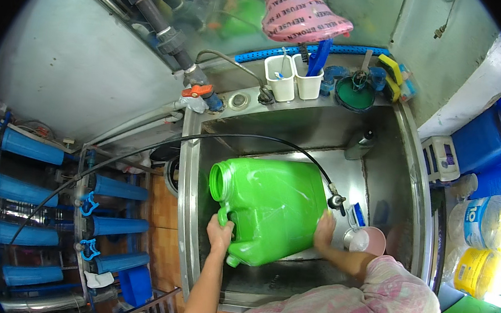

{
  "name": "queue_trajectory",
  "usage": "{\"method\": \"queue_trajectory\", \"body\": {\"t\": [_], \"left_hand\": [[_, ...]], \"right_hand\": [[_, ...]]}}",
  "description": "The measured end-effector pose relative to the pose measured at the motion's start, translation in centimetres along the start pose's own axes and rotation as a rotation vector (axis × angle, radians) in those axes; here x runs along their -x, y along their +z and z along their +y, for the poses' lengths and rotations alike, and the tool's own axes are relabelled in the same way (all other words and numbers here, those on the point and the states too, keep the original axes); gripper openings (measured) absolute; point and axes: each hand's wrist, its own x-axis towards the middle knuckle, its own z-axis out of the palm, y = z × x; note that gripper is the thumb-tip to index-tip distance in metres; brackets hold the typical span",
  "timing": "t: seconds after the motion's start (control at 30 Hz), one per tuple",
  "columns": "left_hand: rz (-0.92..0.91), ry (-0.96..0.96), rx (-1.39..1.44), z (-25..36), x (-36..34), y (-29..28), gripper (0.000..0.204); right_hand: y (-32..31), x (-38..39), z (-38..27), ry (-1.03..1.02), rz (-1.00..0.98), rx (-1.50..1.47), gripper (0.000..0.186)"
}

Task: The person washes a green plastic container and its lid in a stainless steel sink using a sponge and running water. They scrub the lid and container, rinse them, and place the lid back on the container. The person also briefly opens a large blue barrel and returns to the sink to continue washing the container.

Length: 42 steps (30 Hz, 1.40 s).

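Observation:
A large bright green jerry can [281,212] lies on its side in a steel sink [187,211]. Its round mouth [218,180] faces left and has no cap on it. My left hand [220,234] is closed around the can's handle at the lower left. Against the can's base at the right, my right hand [323,231] rests with its fingers stretched along the surface. Just beyond that hand lies a black hose's nozzle valve [336,202]. A blue and white brush [356,215] and a pink dipper [367,239] are close by.
A dark bottle [360,145] stands in the sink's far right corner. Along the back ledge are white brush holders [280,77], a green bowl [355,94] and yellow sponges [389,76]. A pink bag [305,12] hangs above. Blue filter cylinders [118,226] line the left; plastic containers [480,220] crowd the right.

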Motion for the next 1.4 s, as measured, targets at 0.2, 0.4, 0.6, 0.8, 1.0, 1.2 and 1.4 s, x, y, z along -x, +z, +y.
{"method": "queue_trajectory", "body": {"t": [0.2, 0.4, 0.6, 0.8, 1.0, 1.2, 1.4], "left_hand": [[0.047, 0.073, -0.363, 0.5, -1.8, 0.4, 0.041], [0.012, 0.124, -0.419, 1.2, -0.7, 0.1, 0.061], [-0.028, 0.012, -0.546, 2.9, -0.9, 0.7, 0.056], [-0.029, 0.032, -0.608, 2.8, -0.9, 0.6, 0.057], [-0.135, -0.092, -0.143, 1.1, -3.9, -0.2, 0.041], [-0.213, -0.295, 0.24, 4.4, -3.2, 1.3, 0.013], [-0.2, 0.023, 0.259, 5.1, 1.9, 1.8, 0.015]], "right_hand": [[-5.8, 4.5, -14.7, -1.025, -0.245, -0.458, 0.038], [-0.2, -10.5, -8.2, -0.37, -0.027, -0.555, 0.038], [-0.8, -0.3, -9.2, 0.118, -0.096, -0.481, 0.032], [-7.9, 9.2, -15.4, -1.258, -0.112, -0.428, 0.044], [-5.7, 2.9, 1.3, -0.642, -0.304, -0.055, 0.047], [-1.1, -2.3, -5.1, -0.05, -0.134, -0.96, 0.047], [-12.8, -8.1, -21.3, -0.909, 0.093, -0.559, 0.035]]}}
